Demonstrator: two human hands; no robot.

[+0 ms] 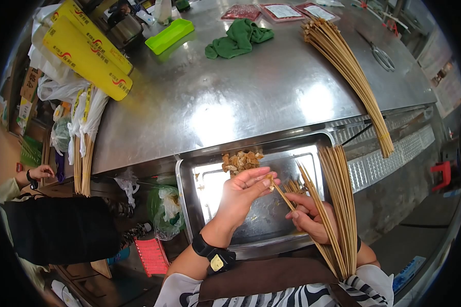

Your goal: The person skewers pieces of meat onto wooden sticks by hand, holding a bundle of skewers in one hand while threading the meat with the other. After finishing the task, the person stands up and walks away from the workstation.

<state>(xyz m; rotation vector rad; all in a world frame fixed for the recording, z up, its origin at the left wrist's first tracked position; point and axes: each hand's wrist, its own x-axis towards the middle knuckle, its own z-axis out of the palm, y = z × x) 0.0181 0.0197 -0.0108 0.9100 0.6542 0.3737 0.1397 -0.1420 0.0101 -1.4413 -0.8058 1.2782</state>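
Between its fingertips my left hand [241,192] pinches a small pale brown food piece [271,185], right at the upper tip of a bamboo skewer [284,198]. That skewer slants down into my right hand [315,217], whose fingers are wrapped round it. A loose bundle of bare skewers [340,199] leans beside and behind the right hand, down to my apron. Under both hands lies a steel tray [187,204]. A pile of brown food pieces [242,161] sits near its far side, and partly hidden skewers with pieces lie behind my right hand.
On the steel table [153,123] are yellow film rolls [89,51], a light green tray [170,37], a green cloth [239,39], a large skewer bundle [348,71] overhanging the front edge, scissors [381,57] and flat red packs [281,12]. Another person's hand [42,172] shows at left.
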